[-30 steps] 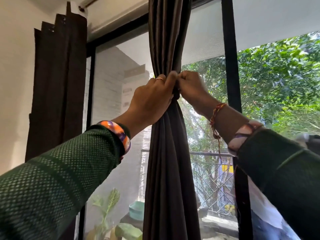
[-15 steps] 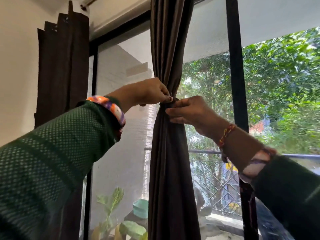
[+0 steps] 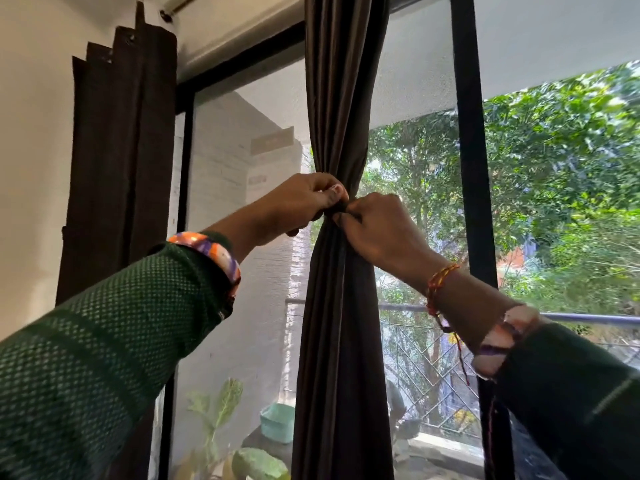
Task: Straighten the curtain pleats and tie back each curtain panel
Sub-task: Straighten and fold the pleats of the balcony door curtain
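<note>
window [image 3: 554, 202] behind; left hand [image 3: 304, 202] and right hand [image 3: 377, 226] both pinch gathered curtain panel [image 3: 341, 341]

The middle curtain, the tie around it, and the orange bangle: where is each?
middle curtain [image 3: 341, 323]: head view, gathered folds below the cinch.
tie [image 3: 335, 210]: head view, dark band between both hands.
orange bangle [image 3: 211, 251]: head view, left wrist.

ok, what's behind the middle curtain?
Behind the curtain: window mesh, a railing and trees. Both hands cover its cinched waist; any tie there is hidden.
</note>
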